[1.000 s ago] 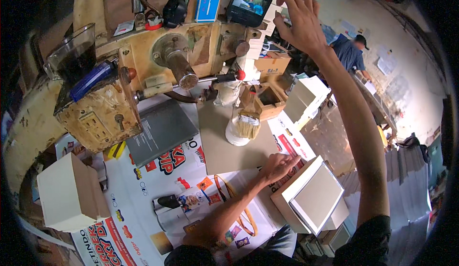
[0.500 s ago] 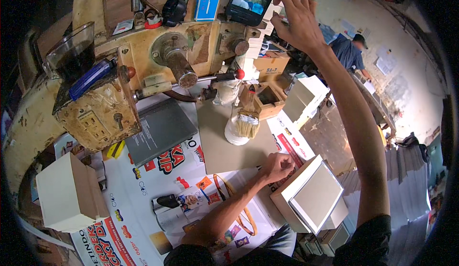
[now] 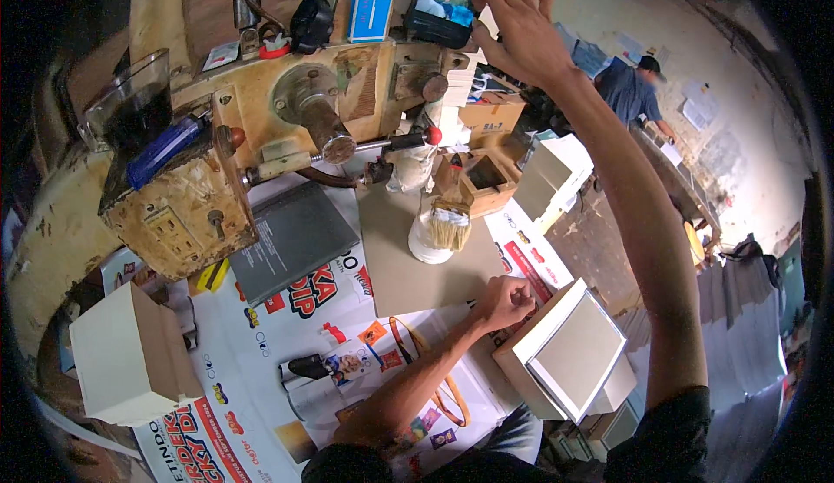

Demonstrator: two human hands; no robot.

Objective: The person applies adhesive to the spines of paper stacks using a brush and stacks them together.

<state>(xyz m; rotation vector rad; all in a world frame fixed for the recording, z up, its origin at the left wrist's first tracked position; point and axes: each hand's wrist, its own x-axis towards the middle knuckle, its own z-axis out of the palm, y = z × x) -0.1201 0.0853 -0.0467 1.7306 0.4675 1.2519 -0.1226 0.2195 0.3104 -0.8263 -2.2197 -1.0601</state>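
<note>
My right hand [image 3: 524,38] is raised at the top, its fingers apart and fingertips at the right edge of a black smartphone [image 3: 444,5] with a lit screen. Whether a fingertip touches the glass I cannot tell. My left hand [image 3: 506,302] rests loosely curled, with nothing visible in it, by the near right corner of a grey-brown board [image 3: 404,270]. On that board stands a white pot [image 3: 429,244] with a wide bristle brush [image 3: 450,225] lying across its top. Close to the left hand's right is a stack of white blocks with a framed grey panel [image 3: 577,357] on top.
A rusty metal machine [image 3: 178,222] with a red-knobbed lever [image 3: 432,135] stands at the back left. A dark grey book [image 3: 295,240], a white block stack [image 3: 130,357] and a wooden box [image 3: 486,183] lie around the printed sheet [image 3: 252,370]. A person [image 3: 632,92] works at the far right.
My right hand has come slightly left, nearer the phone's screen, and the picture on it has shifted. My left hand stays where it was. The view has tilted a little.
</note>
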